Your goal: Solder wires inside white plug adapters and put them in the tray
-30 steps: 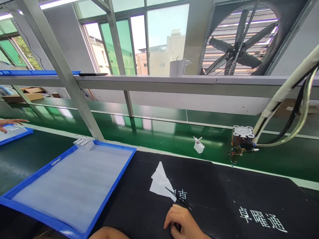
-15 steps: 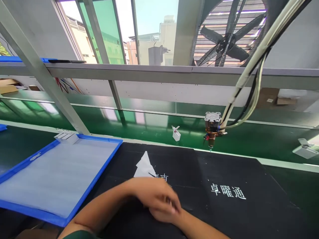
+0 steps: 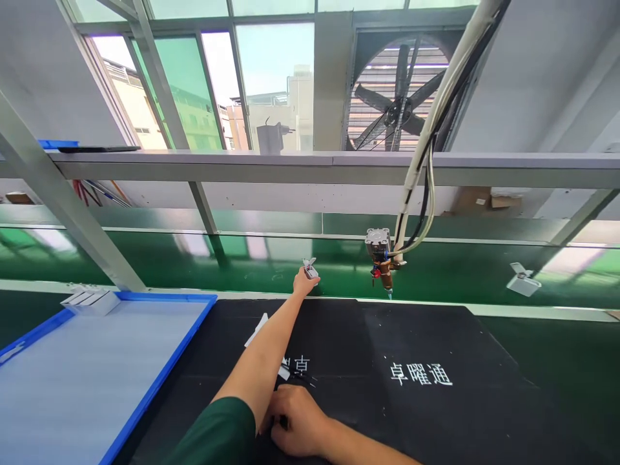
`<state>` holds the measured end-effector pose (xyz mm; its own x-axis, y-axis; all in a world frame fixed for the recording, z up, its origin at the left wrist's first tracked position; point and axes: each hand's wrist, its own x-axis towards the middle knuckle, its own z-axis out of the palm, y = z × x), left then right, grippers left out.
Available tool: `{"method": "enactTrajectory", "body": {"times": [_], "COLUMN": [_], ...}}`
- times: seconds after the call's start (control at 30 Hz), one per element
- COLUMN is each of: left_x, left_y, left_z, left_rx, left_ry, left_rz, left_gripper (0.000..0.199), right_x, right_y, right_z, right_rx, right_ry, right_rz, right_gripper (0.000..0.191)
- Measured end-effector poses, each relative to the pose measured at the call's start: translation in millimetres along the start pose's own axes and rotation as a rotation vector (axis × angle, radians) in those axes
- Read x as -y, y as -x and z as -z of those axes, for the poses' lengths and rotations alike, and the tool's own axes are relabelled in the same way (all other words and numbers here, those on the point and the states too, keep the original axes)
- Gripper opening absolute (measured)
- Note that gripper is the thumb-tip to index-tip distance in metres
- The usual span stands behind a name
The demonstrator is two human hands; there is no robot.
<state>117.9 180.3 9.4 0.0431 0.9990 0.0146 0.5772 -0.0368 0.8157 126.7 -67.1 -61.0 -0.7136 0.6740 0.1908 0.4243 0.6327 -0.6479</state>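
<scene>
My left hand is stretched far forward over the green conveyor belt, its fingers closed on a small white open box with its flaps up. On the black mat close to me rests my right hand, its fingers curled; what they hold, if anything, is hidden. Dark tweezers lie on the mat just beyond the right hand. A piece of white paper is partly covered by my left forearm.
On the left is a blue-rimmed tray with several white boxes at its far corner. A dispensing head hangs from cables above the belt. Another white box sits on the belt at right. A metal beam crosses above.
My left hand has gone from beside my right hand out to the belt and taken hold of the white box. The right hand stays low on the mat. The view has tilted upward.
</scene>
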Motion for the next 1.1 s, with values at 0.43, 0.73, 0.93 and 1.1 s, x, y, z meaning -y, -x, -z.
{"method": "enactTrajectory", "body": {"times": [0.43,0.73,0.93,1.1], "left_x": [88.7,90.0,81.1,73.9], "left_y": [102.0,121.0,129.6,138.7], "left_z": [113.2,78.9,79.4,76.5], "left_rx": [0.314,0.014,0.039,0.044], "left_ry": [0.100,0.031,-0.046,-0.099], "left_rz": [-0.114,-0.346,-0.334,-0.448], "left_gripper": [0.066,0.073,0.071,0.074], "right_x": [19.4,26.6,19.1,-13.4], "right_y": [13.7,19.8,23.6,46.4], "right_z": [20.8,31.7,79.6,164.3], "right_rx": [-0.213,-0.330,-0.935,-1.748], "right_ry": [-0.191,-0.127,-0.073,-0.161], "right_rz": [0.057,0.122,-0.013,-0.154], "right_gripper": [0.034,0.034,0.016,0.048]}}
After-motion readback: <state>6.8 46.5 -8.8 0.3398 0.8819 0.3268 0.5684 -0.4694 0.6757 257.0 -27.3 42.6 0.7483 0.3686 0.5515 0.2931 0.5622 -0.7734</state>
